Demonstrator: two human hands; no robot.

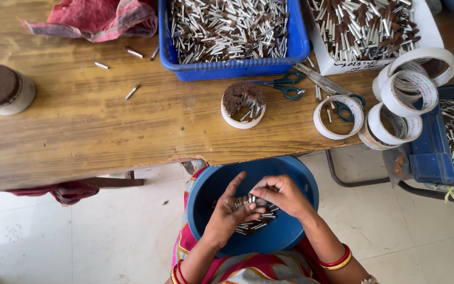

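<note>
Left hand (228, 212): fingers curled under a row of small metal-and-brown sticks (248, 202), index finger pointing to 12 o'clock; clamped on the row.
Right hand (281, 193): fingertips pinched together on the top of the same row, touching the left hand.
Sticks: held over the blue bowl (298, 181) on the lap, at 6 o'clock below the worktop (80, 126); loose ones lie in the bowl.
At 12 o'clock: blue tray (235, 68) full of sticks.
At 1 o'clock: scissors (289, 87), tape rolls (395, 105).
</note>
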